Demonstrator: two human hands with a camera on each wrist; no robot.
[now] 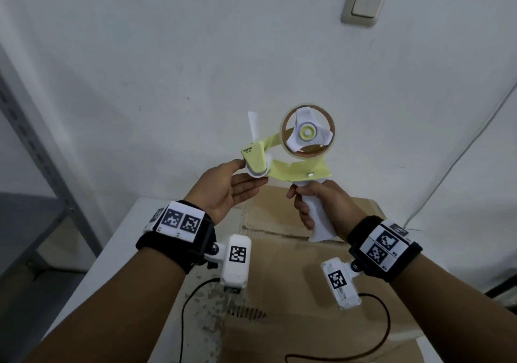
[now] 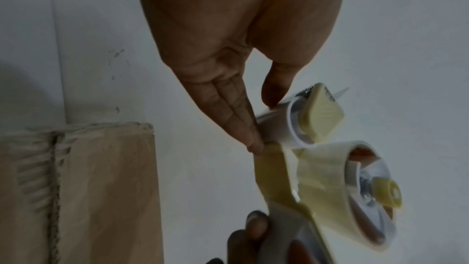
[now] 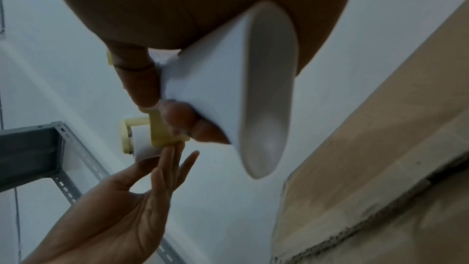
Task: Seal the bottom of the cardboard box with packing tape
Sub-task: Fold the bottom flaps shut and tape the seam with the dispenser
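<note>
A yellow tape dispenser (image 1: pixel 291 166) with a white handle (image 1: pixel 319 217) is held up in the air above the cardboard box (image 1: pixel 293 292). My right hand (image 1: pixel 321 200) grips the handle, as the right wrist view shows for the handle (image 3: pixel 228 87). The tape roll (image 1: pixel 307 134) sits at the dispenser's upper right. My left hand (image 1: pixel 240 176) has straight fingers under the front roller (image 2: pixel 279 127) and its thumb on top of it. A white flap (image 1: pixel 253 124) sticks up above the roller. The box lies on a white table (image 1: pixel 126 250), its flaps shut along a seam (image 2: pixel 54 168).
A white wall with a light switch (image 1: pixel 365 1) rises right behind the table. A grey metal shelf rack (image 1: pixel 42 166) stands to the left. A thin cable (image 1: pixel 461 152) runs down the wall at the right. Black camera cables (image 1: pixel 363 348) trail over the box.
</note>
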